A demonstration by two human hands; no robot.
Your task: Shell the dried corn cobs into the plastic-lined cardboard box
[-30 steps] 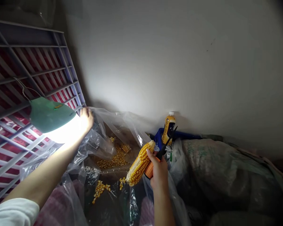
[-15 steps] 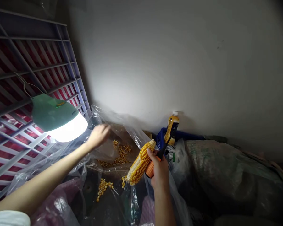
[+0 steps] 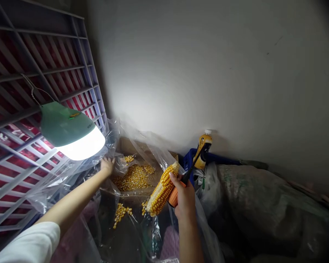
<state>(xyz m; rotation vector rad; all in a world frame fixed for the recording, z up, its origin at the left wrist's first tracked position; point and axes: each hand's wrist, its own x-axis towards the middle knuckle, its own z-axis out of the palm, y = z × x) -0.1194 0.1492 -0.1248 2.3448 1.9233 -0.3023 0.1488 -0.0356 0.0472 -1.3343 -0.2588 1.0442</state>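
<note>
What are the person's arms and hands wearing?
A plain white sleeve covers the upper left arm, leaving the forearm bare. The part of the right arm in view shows no sleeve. The left hand and right hand wear no gloves.

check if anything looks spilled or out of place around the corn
Yes, loose kernels lie in a scattered patch on the clear plastic, nearer the camera and apart from the main pile in the brown box, so they look spilled.
</note>
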